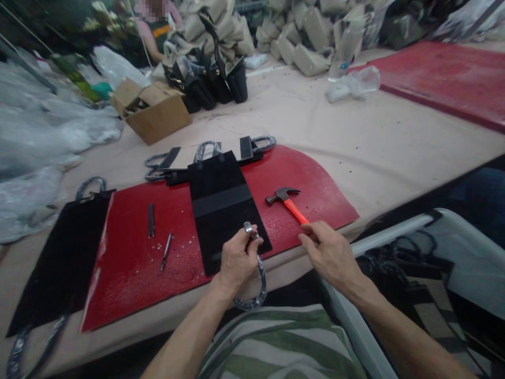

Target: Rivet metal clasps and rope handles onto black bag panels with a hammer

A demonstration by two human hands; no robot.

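My left hand [239,258] is closed in front of the black bag panel [221,202], over its near edge. A small shiny metal piece [248,227] sticks up from its fingers. A plastic-wrapped handle [260,289] loops down from the same hand; where it joins the panel is hidden. My right hand [333,255] pinches the grip end of a claw hammer [294,205], whose dark head lies on the red mat [315,184]. Left of the panel lie a dark metal bar [151,220] and a thin metal punch [166,252], with small light bits around them.
Another black panel [63,258] lies at the left, and more handled panels [205,155] are stacked behind. A cardboard box [158,118], black bags [216,81] and beige bags [311,52] stand farther back, near a person [158,31]. A pale bin [465,247] stands at my right.
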